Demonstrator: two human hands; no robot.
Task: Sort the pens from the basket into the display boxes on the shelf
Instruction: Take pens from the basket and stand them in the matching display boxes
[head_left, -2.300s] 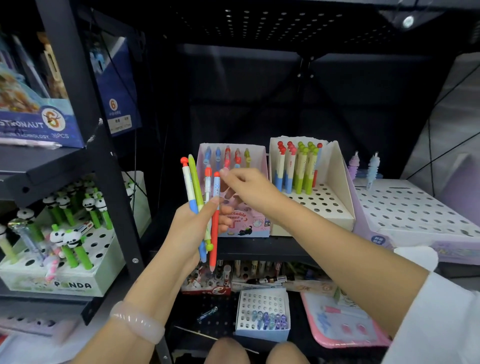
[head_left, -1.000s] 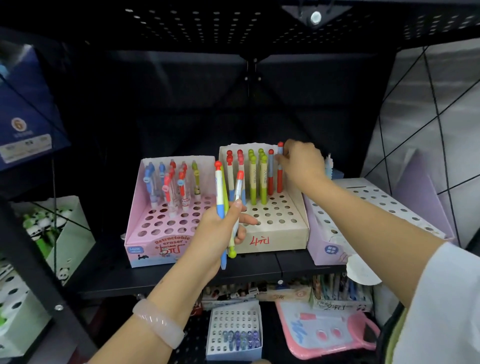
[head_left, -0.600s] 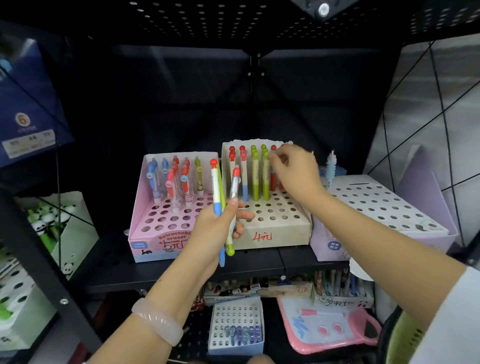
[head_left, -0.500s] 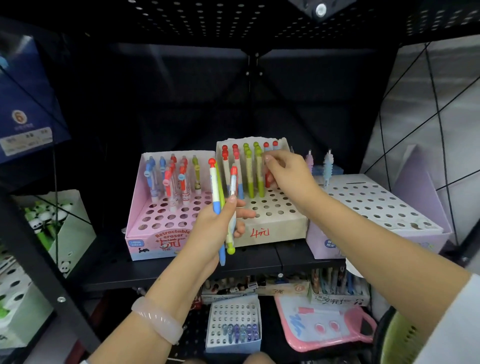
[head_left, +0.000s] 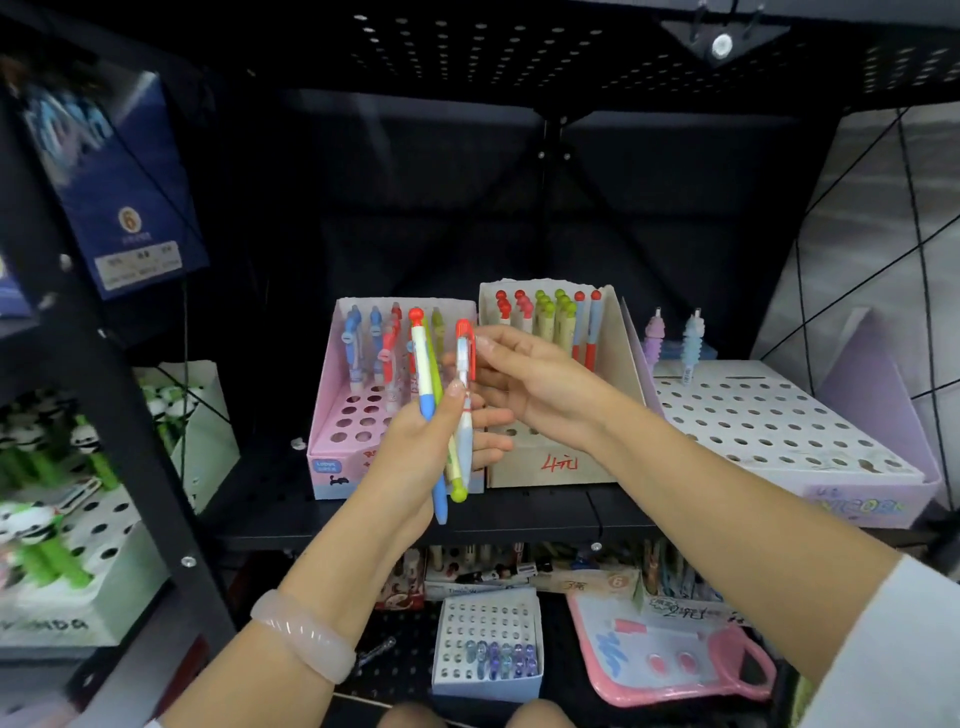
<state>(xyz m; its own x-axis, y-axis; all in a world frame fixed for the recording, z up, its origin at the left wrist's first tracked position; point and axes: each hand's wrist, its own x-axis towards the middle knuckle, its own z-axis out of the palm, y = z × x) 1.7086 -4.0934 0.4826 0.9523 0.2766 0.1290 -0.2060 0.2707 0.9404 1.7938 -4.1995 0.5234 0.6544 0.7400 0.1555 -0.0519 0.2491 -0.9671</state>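
A small bundle of pens (head_left: 441, 415) is held upright in the left hand (head_left: 415, 457), fingers curled round the barrels and the thumb pressed across the front, so that the long axes run nearly vertical with the capped ends above the fist and the tips below it. Just to the right of that fist, the right hand (head_left: 535, 384) is closed in a pinch on the top of the clear pen with the red clip (head_left: 464, 358), the outermost one on that side (and so the one nearest to it); a pull upward along the barrel is judged to be the move called for. Beyond both hands, on the shelf (head_left: 519, 512), two display boxes are set side by side: the pink box (head_left: 337, 415) lies behind the left hand, the beige box (head_left: 613, 364) behind the right, each with pens stood along its far rows and open holes nearer
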